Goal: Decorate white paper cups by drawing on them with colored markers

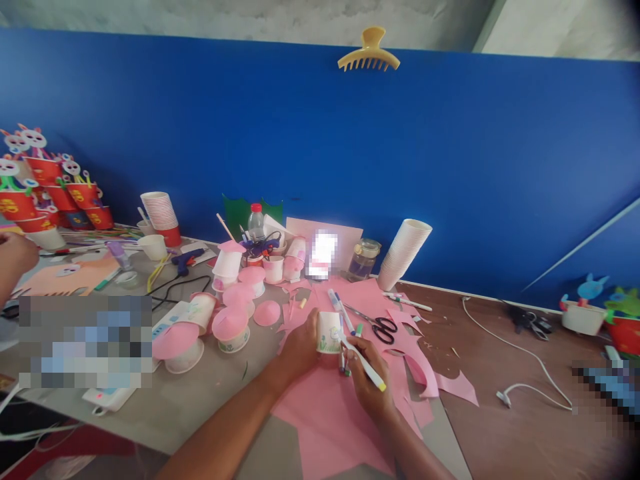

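Near the bench's [185, 397] right edge, the left grip [303, 343] held the paper cup [327, 325], apparently to steady its drawn side for the marker [369, 369] clasped in the right grip [369, 395].

**Capped cups [231, 325] left of paper sheets [340, 427]**

The paper sheets lie on the worktop [183, 400], scissors [374, 321] on them. Above, a cup [329, 330] is in the left hand [304, 340], a marker [366, 363] in the right hand [367, 390]. A power strip [113, 397] lies left of the capped cups. Behind the scissors stands a jar [363, 261], a cup stack [404, 255] to its right. A partition [350, 133] rises behind.
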Available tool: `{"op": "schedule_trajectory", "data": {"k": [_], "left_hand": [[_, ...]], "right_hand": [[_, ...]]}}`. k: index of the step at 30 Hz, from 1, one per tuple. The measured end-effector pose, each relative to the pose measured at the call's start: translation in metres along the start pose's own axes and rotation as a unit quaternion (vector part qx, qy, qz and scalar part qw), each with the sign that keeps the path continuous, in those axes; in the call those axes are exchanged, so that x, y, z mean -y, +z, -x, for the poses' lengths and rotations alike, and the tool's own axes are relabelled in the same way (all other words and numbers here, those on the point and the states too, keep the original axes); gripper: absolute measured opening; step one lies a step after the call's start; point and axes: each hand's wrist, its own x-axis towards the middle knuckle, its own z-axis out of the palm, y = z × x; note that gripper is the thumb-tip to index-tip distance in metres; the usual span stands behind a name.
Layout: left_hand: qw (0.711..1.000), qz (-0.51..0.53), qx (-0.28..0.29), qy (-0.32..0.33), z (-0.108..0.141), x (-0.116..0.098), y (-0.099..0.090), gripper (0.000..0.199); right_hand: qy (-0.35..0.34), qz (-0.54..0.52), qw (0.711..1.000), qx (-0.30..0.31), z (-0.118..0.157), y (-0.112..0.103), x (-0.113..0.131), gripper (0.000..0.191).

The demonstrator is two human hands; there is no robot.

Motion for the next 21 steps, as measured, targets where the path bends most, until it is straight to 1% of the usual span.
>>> {"op": "schedule_trajectory", "data": {"k": [5,9,15,21], "left_hand": [[1.000,-0.007,0.006,-0.003,-0.0010,0.0009,0.0005,0.060],[1.000,-0.003,0.008,0.003,-0.0018,0.0013,0.0011,0.054],[1.000,-0.013,0.006,0.000,-0.0021,0.0031,0.0031,0.058],[1.000,-0.006,-0.005,0.010,-0.0028,0.0084,0.0078,0.056]], "right_hand": [[0.001,0.000,1.000,-0.001,-0.0006,0.0004,-0.0005,0.020],[-0.003,0.000,1.000,0.000,0.0001,0.0008,-0.0010,0.019],[0.004,0.000,1.000,0.003,-0.0003,0.0005,-0.0011,0.019],[-0.011,-0.019,1.000,-0.006,-0.0015,-0.0007,0.0012,0.017]]}}
